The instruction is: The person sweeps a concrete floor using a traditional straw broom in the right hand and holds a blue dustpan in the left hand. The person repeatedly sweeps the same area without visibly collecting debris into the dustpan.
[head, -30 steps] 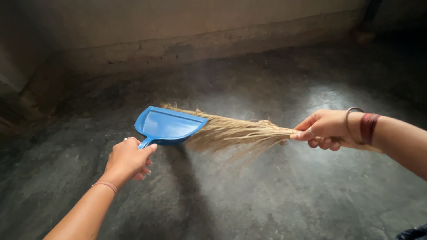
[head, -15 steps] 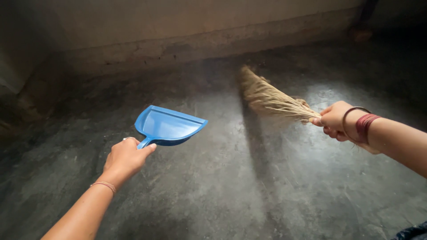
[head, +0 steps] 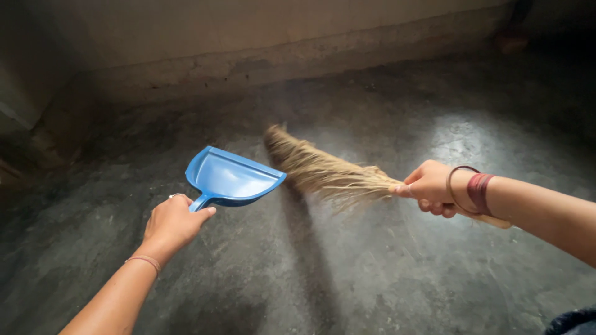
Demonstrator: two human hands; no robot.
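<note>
The right hand [head: 431,189] has its grip closed tight around the bound neck of a pale straw hand broom with loose, frayed bristles [head: 316,167]; the fingers curl under the bundle and the thumb lies along its top. A thin metal bangle and a band of red thread sit on that wrist. The bristles fan out to the left and away from the hand, their tip low over the grey, mottled concrete floor [head: 385,273], just beside the right corner of the pan's lip but apart from it.

The left hand [head: 171,223] is clenched around the short handle of a blue plastic dustpan with a raised back rim [head: 233,177]. The pan is tilted, its open lip turned toward the broom and toward the base of the stained wall [head: 248,56] at the far edge of the floor.

Half a second ago the broom pointed up toward the wall, well apart from the dustpan; now it has swung down and leftward, close to the pan's mouth. The dustpan and left hand have barely shifted.
</note>
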